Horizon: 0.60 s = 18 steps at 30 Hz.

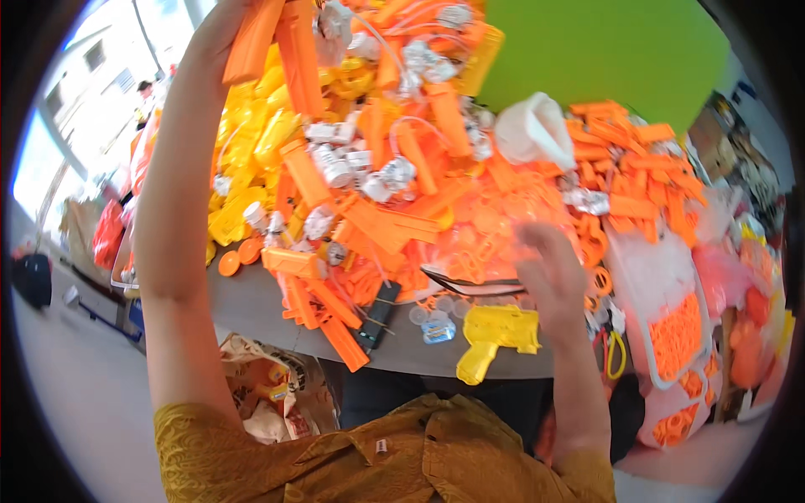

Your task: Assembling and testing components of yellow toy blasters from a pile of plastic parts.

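Two long orange plastic pieces (298, 67) by left hand (221, 23), grip cropped, can't tell; right hand (553, 270) half-curled, seemingly empty, near yellow plastic gun-shaped shell (496, 334). Best lift singly, slowly.

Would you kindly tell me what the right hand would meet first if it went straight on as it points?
Most likely the heap of small orange plastic parts just ahead of the right hand, though its height is unclear, so it might pass over them.
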{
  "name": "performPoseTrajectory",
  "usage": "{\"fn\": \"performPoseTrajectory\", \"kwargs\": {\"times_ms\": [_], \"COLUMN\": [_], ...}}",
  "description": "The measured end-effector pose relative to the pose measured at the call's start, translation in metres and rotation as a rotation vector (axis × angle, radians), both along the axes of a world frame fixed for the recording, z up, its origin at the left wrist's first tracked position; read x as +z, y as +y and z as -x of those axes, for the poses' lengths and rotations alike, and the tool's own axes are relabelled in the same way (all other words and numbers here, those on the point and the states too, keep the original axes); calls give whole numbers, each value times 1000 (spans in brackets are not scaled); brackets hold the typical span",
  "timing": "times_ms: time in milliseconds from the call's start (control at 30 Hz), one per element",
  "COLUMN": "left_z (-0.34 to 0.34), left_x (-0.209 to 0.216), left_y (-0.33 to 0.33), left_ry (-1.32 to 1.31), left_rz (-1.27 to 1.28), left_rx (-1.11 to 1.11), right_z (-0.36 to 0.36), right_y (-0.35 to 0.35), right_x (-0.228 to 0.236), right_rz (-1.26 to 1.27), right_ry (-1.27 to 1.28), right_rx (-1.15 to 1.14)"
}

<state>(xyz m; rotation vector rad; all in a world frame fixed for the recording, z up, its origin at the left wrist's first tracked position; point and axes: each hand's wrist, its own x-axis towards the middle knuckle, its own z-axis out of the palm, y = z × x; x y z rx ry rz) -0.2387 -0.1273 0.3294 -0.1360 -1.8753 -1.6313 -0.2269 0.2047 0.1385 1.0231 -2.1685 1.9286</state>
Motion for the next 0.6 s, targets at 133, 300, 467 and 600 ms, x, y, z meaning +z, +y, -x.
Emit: {"fn": "performPoseTrajectory", "kwargs": {"times_ms": [133, 300, 467, 600], "left_z": [-2, -10, -1, 38], "left_x": [-20, -63, -79, -97], "left_y": [56, 129, 152, 148], "left_ry": [-173, -326, -407, -465], "left_rz": [44, -67, 50, 187], "left_rx": [-221, -678, -784, -622], "right_z": [43, 43, 45, 76], "right_y": [-31, -31, -6, 19], "right_x": [23, 7, -9, 21], "right_rz": [452, 752, 707, 562], "right_ry": [-477, -627, -621, -435], "right_rx": [291, 686, 241, 59]}}
